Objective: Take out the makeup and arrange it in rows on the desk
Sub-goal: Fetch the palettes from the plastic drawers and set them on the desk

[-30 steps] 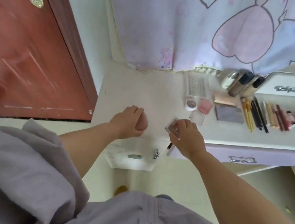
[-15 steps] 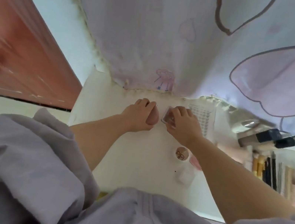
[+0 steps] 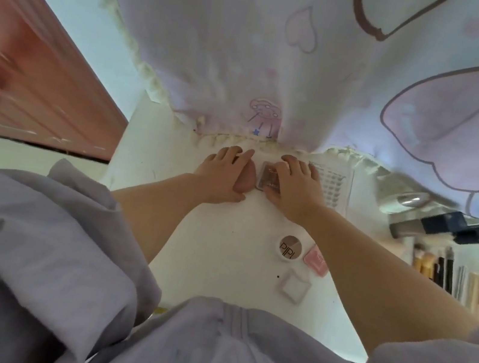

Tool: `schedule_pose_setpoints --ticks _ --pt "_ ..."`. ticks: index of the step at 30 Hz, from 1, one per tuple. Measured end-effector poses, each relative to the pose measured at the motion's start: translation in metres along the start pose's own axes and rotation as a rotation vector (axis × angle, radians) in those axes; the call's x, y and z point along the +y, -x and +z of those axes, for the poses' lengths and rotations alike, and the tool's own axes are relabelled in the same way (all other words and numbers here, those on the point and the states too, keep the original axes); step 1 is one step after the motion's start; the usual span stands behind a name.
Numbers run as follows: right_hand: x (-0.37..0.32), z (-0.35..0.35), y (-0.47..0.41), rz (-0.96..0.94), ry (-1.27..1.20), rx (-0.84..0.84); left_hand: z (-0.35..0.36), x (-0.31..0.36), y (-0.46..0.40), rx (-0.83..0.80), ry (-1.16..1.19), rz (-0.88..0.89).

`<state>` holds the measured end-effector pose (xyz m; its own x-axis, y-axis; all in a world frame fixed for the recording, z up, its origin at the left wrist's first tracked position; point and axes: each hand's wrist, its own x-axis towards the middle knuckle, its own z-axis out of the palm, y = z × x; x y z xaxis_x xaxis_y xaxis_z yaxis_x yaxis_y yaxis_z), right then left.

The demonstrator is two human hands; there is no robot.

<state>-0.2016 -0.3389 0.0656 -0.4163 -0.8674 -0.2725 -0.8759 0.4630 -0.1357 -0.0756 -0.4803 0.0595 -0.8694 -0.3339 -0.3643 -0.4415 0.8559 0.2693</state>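
Hands side by side at the tabletop's far edge, under the curtain hem: left hand cups the beige sponge, right hand pinches the brown compact. Bare surface lies nearer the person.

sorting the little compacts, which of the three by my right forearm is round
The white compact with the brown PIPI lid. It is a circle; the pink compact beside it and the clear case nearer you are both square.
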Motion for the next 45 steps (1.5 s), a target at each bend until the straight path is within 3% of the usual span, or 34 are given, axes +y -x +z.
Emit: schedule_pose_setpoints --ticks 6,14,20,31,40,45 --pt "-0.029 -0.004 0.047 0.246 -0.050 0.191 -0.004 -0.008 0.036 0.139 -0.012 0.083" --pt "-0.115 0.022 0.147 0.626 -0.018 0.313 -0.002 -0.007 0.106 0.227 -0.141 0.379" --pt "-0.171 0.056 0.242 0.894 -0.057 0.184 0.036 0.023 0.156 0.157 -0.304 0.612" --pt "-0.281 0.149 0.460 1.501 -0.300 0.193 0.136 0.138 0.289 -0.071 -0.409 1.176" --pt "-0.441 0.232 0.640 1.848 -0.432 0.203 0.248 0.192 0.488 -0.218 -0.486 1.410" --pt "-0.538 0.277 0.738 2.105 -0.509 0.163 0.313 0.206 0.627 -0.355 -0.580 1.661"
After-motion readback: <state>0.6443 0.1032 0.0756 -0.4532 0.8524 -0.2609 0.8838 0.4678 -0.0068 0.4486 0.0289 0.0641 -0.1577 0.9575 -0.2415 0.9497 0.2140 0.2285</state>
